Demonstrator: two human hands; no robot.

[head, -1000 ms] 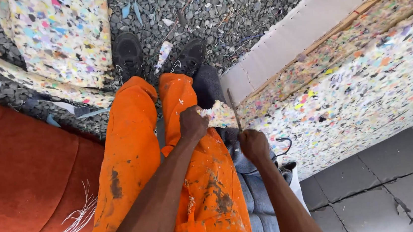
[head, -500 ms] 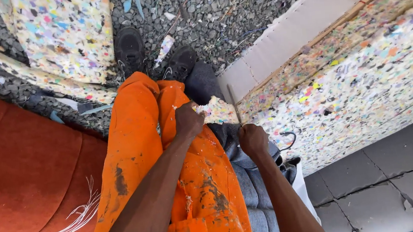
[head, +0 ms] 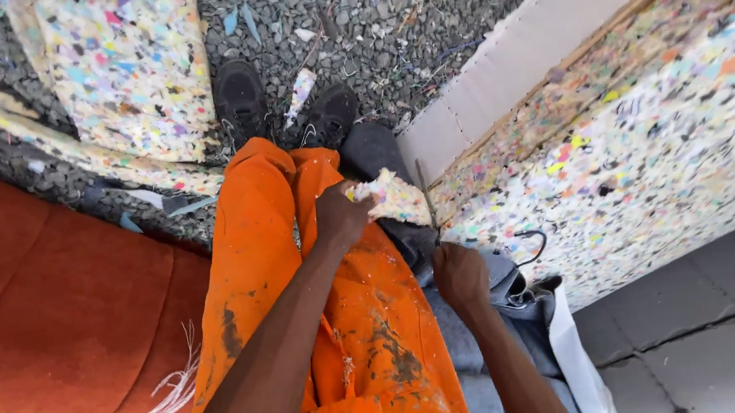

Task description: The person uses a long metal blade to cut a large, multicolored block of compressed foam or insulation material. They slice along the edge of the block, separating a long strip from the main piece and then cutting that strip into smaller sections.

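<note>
Gripping the foam flap, the left hand pulls outward; the right hand, closed on the blade, cuts beside that grip.

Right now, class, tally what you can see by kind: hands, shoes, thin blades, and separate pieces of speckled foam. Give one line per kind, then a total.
Hands: 2 (left hand, right hand)
Black shoes: 2
Thin blade: 1
Speckled foam pieces: 4 (large block, slab, strip, corner piece)
Total: 9
</note>
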